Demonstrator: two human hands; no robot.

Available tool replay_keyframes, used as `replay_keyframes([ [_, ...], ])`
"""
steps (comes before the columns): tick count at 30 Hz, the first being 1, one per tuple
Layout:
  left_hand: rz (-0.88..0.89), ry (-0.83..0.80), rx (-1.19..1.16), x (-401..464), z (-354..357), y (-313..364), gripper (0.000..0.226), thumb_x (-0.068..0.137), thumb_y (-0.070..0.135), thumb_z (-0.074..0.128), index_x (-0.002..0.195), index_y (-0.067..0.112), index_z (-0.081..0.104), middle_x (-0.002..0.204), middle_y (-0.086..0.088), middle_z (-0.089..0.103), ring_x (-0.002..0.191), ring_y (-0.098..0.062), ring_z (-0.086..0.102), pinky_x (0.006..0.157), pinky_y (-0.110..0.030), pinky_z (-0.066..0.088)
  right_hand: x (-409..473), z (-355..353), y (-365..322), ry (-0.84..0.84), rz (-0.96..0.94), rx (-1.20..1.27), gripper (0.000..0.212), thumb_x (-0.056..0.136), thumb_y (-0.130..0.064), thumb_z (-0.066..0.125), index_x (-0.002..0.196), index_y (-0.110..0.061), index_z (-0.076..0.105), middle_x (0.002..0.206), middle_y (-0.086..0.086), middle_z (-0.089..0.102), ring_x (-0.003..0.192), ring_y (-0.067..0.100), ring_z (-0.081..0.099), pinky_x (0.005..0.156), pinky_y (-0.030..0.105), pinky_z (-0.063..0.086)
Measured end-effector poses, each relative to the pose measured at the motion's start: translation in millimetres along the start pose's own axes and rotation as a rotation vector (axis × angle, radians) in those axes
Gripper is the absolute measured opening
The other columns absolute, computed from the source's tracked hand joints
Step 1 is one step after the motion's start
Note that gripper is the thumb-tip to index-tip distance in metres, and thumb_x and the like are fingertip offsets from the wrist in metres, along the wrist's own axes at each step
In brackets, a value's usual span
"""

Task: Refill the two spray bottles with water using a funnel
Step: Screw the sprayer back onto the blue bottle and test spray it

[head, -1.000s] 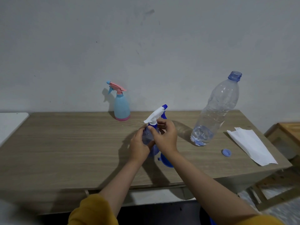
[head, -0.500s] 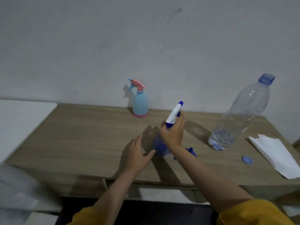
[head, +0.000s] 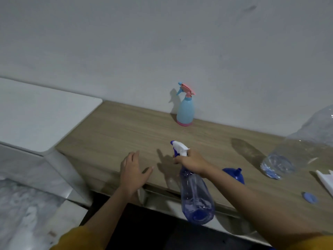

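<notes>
My right hand (head: 191, 162) grips the neck of a clear blue spray bottle (head: 195, 197) with a white and blue trigger head, held in the air above the table's front edge. Its nozzle points left. My left hand (head: 132, 170) hovers open over the wooden table (head: 126, 134), fingers spread, holding nothing. A light blue spray bottle (head: 185, 110) with a pink trigger stands by the wall. A blue funnel (head: 234, 175) lies on the table behind my right forearm. A large clear water bottle (head: 299, 150) with a little water stands at the right edge.
A blue bottle cap (head: 310, 197) lies near the table's front right. White paper (head: 326, 179) shows at the right edge. A white surface (head: 39, 114) adjoins the table on the left, with a lower white ledge in front of it.
My right hand lifted the clear blue spray bottle off the table toward me. My left hand let go of it and opened. The view swung to the left.
</notes>
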State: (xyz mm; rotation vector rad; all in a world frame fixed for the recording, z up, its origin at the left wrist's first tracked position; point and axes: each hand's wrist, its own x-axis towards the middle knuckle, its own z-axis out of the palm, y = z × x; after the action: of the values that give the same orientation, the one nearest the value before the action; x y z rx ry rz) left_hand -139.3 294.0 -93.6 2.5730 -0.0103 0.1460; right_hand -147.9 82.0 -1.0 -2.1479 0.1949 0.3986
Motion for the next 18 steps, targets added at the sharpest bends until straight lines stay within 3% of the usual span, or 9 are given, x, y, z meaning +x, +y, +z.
replay_keyframes([
  [2, -0.027, -0.003, -0.009, -3, -2, -9, 0.092, 0.066, 0.065, 0.045, 0.128, -0.003, 0.049, 0.125, -0.023, 0.053, 0.118, -0.039, 0.049, 0.102, -0.046, 0.039, -4, 15, -4, -0.051, 0.004, -0.064, 0.009, 0.082, -0.016, 0.06, 0.072, -0.017, 0.058, 0.069, 0.001, 0.054, 0.063, 0.014, 0.051, 0.058, 0.024, 0.038],
  [4, -0.061, -0.011, -0.031, -8, -3, -15, 0.092, 0.066, 0.063, 0.046, 0.127, -0.004, 0.049, 0.124, -0.024, 0.053, 0.118, -0.039, 0.049, 0.102, -0.047, 0.039, -7, 28, -6, -0.078, -0.016, -0.117, 0.027, 0.083, -0.011, 0.054, 0.063, -0.029, 0.048, 0.074, 0.006, 0.057, 0.069, 0.018, 0.053, 0.059, 0.024, 0.038],
  [7, -0.1, -0.005, -0.065, -17, -5, -21, 0.091, 0.065, 0.062, 0.048, 0.127, -0.004, 0.048, 0.126, -0.025, 0.052, 0.12, -0.039, 0.047, 0.103, -0.045, 0.038, -7, 42, -7, -0.088, -0.026, -0.151, 0.022, 0.081, -0.009, 0.051, 0.061, -0.018, 0.047, 0.077, 0.014, 0.056, 0.073, 0.023, 0.053, 0.061, 0.026, 0.038],
  [9, -0.116, 0.006, -0.086, -23, -6, -23, 0.091, 0.065, 0.061, 0.048, 0.127, -0.005, 0.049, 0.125, -0.026, 0.052, 0.119, -0.041, 0.047, 0.102, -0.045, 0.039, -7, 48, -11, -0.118, -0.033, -0.153, 0.01, 0.081, -0.008, 0.052, 0.073, -0.006, 0.058, 0.079, 0.018, 0.06, 0.075, 0.024, 0.052, 0.064, 0.028, 0.039],
  [11, -0.122, 0.023, -0.094, -27, -7, -25, 0.092, 0.064, 0.062, 0.047, 0.127, -0.006, 0.049, 0.125, -0.027, 0.051, 0.12, -0.042, 0.047, 0.101, -0.046, 0.039, -10, 49, -14, -0.148, -0.048, -0.138, 0.011, 0.082, -0.009, 0.053, 0.083, 0.001, 0.058, 0.08, 0.013, 0.059, 0.076, 0.023, 0.051, 0.068, 0.029, 0.038],
  [13, -0.114, 0.036, -0.083, -30, -8, -25, 0.093, 0.064, 0.062, 0.048, 0.13, -0.004, 0.046, 0.13, -0.026, 0.048, 0.124, -0.041, 0.043, 0.103, -0.045, 0.036, -13, 47, -12, -0.152, -0.058, -0.141, 0.009, 0.083, -0.01, 0.053, 0.076, -0.007, 0.057, 0.081, 0.009, 0.058, 0.077, 0.022, 0.051, 0.069, 0.028, 0.037],
  [16, -0.117, 0.019, -0.077, -32, -9, -20, 0.091, 0.067, 0.056, 0.055, 0.137, 0.0, 0.04, 0.139, -0.022, 0.041, 0.132, -0.037, 0.033, 0.108, -0.042, 0.03, -15, 37, 5, -0.087, -0.016, -0.15, 0.021, 0.083, -0.014, 0.054, 0.066, -0.027, 0.051, 0.085, 0.008, 0.063, 0.08, 0.022, 0.058, 0.071, 0.026, 0.041],
  [18, -0.097, 0.012, -0.077, -33, -9, -16, 0.089, 0.07, 0.053, 0.058, 0.138, 0.001, 0.037, 0.142, -0.02, 0.038, 0.134, -0.035, 0.031, 0.109, -0.041, 0.028, -17, 25, 18, -0.039, 0.028, -0.138, 0.025, 0.081, -0.015, 0.055, 0.063, -0.031, 0.048, 0.084, 0.01, 0.065, 0.08, 0.026, 0.062, 0.071, 0.028, 0.044],
])
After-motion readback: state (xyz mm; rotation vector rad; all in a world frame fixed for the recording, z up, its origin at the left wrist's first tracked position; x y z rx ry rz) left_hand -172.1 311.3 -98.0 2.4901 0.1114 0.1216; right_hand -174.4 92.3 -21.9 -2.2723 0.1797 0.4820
